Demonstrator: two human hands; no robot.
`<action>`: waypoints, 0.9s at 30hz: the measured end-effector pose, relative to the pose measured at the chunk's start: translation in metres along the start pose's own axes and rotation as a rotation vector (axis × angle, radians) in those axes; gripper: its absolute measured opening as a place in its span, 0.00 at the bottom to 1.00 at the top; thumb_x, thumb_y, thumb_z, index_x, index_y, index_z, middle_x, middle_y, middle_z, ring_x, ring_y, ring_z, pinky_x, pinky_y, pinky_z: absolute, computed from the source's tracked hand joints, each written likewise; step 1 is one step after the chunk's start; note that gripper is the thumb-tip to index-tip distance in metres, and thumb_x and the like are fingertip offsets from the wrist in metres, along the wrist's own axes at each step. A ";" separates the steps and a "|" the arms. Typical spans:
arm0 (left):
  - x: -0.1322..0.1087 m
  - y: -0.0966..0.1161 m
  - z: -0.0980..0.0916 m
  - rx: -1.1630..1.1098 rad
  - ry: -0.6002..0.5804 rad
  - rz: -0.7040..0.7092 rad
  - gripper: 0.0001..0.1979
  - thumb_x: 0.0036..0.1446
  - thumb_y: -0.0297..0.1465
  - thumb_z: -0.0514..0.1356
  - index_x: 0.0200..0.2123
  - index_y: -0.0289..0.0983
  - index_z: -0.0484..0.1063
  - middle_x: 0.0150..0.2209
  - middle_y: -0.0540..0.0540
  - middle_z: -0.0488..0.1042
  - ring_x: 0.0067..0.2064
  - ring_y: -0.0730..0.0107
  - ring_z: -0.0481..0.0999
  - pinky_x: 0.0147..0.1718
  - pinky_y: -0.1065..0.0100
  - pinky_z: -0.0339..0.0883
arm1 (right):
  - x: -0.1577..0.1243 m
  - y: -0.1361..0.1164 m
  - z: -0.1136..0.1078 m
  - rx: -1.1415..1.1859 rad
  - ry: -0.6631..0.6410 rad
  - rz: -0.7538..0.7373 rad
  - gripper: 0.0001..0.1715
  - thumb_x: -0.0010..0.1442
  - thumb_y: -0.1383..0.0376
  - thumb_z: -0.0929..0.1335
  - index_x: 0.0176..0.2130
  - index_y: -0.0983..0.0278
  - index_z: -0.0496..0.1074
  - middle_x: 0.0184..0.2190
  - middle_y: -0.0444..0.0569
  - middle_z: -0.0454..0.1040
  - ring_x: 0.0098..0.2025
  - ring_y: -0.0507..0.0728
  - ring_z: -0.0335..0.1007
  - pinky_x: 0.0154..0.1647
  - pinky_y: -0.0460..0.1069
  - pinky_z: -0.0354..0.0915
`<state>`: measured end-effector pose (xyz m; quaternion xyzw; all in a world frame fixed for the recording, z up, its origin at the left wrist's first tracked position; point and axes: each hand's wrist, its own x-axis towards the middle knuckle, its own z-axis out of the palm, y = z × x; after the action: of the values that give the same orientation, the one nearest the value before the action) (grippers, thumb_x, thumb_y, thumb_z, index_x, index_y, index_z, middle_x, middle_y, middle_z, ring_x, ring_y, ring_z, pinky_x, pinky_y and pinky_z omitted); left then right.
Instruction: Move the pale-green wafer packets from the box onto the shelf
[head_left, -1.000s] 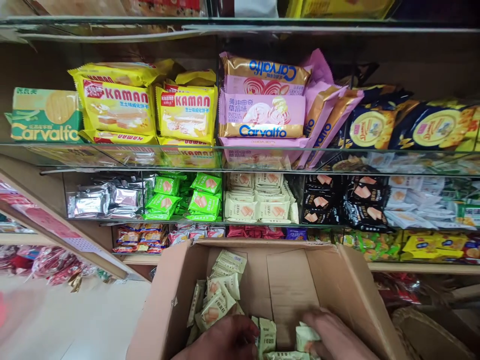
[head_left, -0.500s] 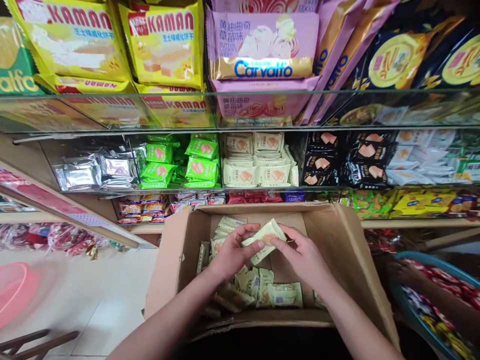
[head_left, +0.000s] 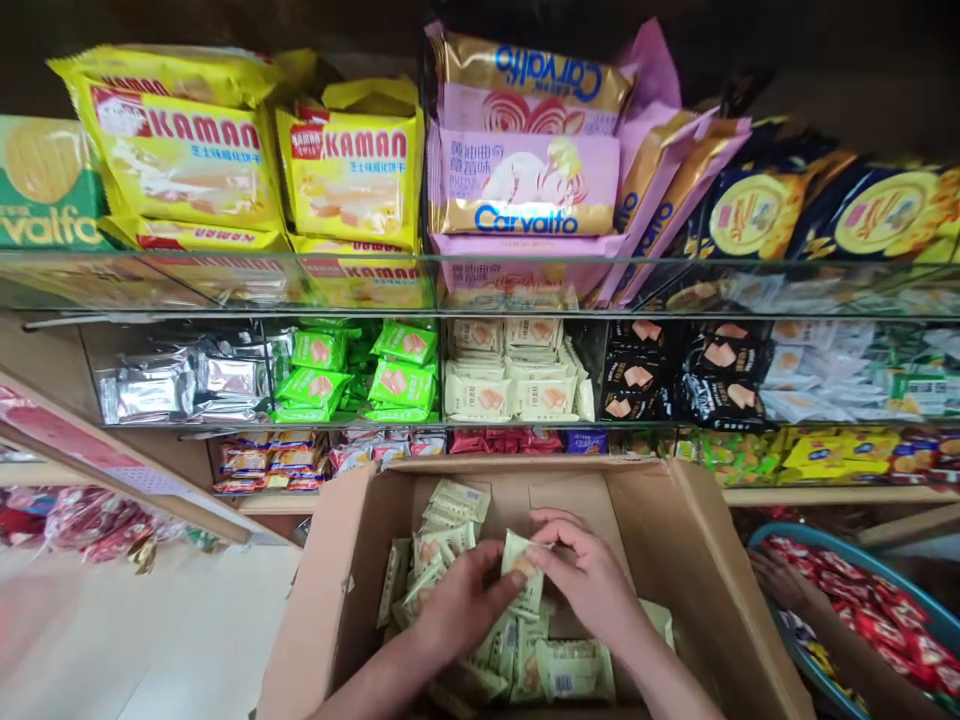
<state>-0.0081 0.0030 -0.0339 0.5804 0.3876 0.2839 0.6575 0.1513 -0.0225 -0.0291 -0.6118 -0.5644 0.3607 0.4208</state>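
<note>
Inside an open cardboard box (head_left: 315, 600), my left hand (head_left: 466, 595) and my right hand (head_left: 577, 560) hold one small cream snack packet (head_left: 527, 590) between them. My left thumb presses its front, and my right fingers pinch its upper right side. Beneath and beside my hands lie several more cream packets (head_left: 576, 668), some stacked along the box's left side, others loose near its front. Part of the pile is hidden by my left hand and forearm. Matching cream packets (head_left: 517, 395) stand in rows on the shelf just beyond the box.
A glass-fronted shelf (head_left: 360, 285) crosses above the box, with yellow wafer packs (head_left: 195, 160) and pink cookie packs (head_left: 529, 180). Green packets (head_left: 401, 385) and black packets (head_left: 637, 375) flank the cream rows. At right, another person's hand (head_left: 787, 580) reaches over a blue basin (head_left: 840, 535) of wrapped sweets.
The view has tilted upward, so the shelves sit lower in the picture. The held packet has turned more upright between my hands. Another person's hand now shows over the basin.
</note>
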 end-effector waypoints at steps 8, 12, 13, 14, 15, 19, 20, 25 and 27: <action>0.007 0.028 0.006 -0.559 0.139 -0.018 0.10 0.48 0.33 0.62 0.34 0.34 0.72 0.29 0.47 0.74 0.29 0.72 0.70 0.31 0.71 0.63 | -0.008 -0.024 0.002 0.327 -0.092 0.089 0.20 0.54 0.59 0.65 0.46 0.63 0.62 0.36 0.49 0.72 0.32 0.54 0.68 0.31 0.48 0.66; 0.009 0.035 0.005 -0.683 0.113 -0.072 0.08 0.48 0.31 0.62 0.32 0.32 0.73 0.28 0.46 0.74 0.28 0.74 0.70 0.29 0.73 0.64 | -0.008 -0.028 -0.001 0.375 -0.016 0.137 0.19 0.51 0.58 0.67 0.42 0.64 0.67 0.29 0.47 0.73 0.24 0.51 0.66 0.26 0.47 0.65; 0.008 0.035 0.004 -0.687 0.118 -0.075 0.08 0.48 0.31 0.62 0.32 0.32 0.73 0.28 0.46 0.74 0.28 0.75 0.71 0.29 0.73 0.64 | -0.007 -0.028 -0.001 0.391 -0.003 0.147 0.19 0.51 0.58 0.67 0.42 0.64 0.67 0.27 0.46 0.73 0.23 0.51 0.66 0.26 0.47 0.65; 0.008 0.035 0.004 -0.690 0.125 -0.074 0.08 0.48 0.31 0.62 0.32 0.32 0.73 0.27 0.46 0.74 0.28 0.75 0.71 0.29 0.74 0.64 | -0.007 -0.029 -0.001 0.407 0.003 0.155 0.20 0.51 0.57 0.67 0.42 0.65 0.68 0.26 0.45 0.72 0.23 0.51 0.66 0.25 0.47 0.65; 0.007 0.034 0.003 -0.692 0.131 -0.068 0.08 0.48 0.31 0.62 0.32 0.32 0.73 0.27 0.46 0.74 0.27 0.76 0.71 0.29 0.74 0.64 | -0.006 -0.030 -0.002 0.420 0.002 0.159 0.19 0.51 0.57 0.67 0.41 0.65 0.68 0.25 0.45 0.72 0.23 0.51 0.66 0.25 0.47 0.65; 0.003 0.030 -0.001 -0.671 0.156 -0.051 0.09 0.50 0.33 0.60 0.34 0.35 0.70 0.27 0.48 0.73 0.26 0.76 0.71 0.28 0.74 0.63 | 0.001 -0.037 -0.013 0.384 0.054 0.102 0.17 0.51 0.59 0.67 0.39 0.66 0.68 0.28 0.48 0.73 0.25 0.51 0.67 0.25 0.47 0.66; 0.002 0.028 -0.002 -0.650 0.158 -0.062 0.09 0.50 0.33 0.60 0.35 0.35 0.69 0.28 0.48 0.73 0.26 0.76 0.71 0.27 0.74 0.62 | 0.004 -0.040 -0.019 0.365 0.108 0.070 0.17 0.50 0.59 0.68 0.39 0.65 0.67 0.29 0.48 0.73 0.25 0.51 0.67 0.25 0.47 0.66; -0.001 0.020 -0.007 -0.496 0.114 -0.139 0.11 0.48 0.34 0.62 0.34 0.35 0.68 0.28 0.49 0.72 0.27 0.76 0.70 0.27 0.74 0.60 | 0.032 -0.056 -0.058 0.243 0.449 -0.114 0.19 0.46 0.60 0.71 0.36 0.61 0.60 0.25 0.44 0.74 0.21 0.52 0.69 0.22 0.47 0.66; -0.002 0.018 -0.007 -0.446 0.081 -0.162 0.13 0.46 0.35 0.63 0.33 0.35 0.68 0.27 0.49 0.72 0.26 0.76 0.69 0.27 0.73 0.60 | 0.045 -0.057 -0.070 0.103 0.517 -0.148 0.19 0.45 0.59 0.70 0.35 0.61 0.60 0.25 0.45 0.74 0.21 0.53 0.70 0.23 0.48 0.66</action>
<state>-0.0135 0.0076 -0.0162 0.3759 0.3867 0.3320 0.7739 0.1982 0.0156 0.0520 -0.6185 -0.4623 0.1892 0.6066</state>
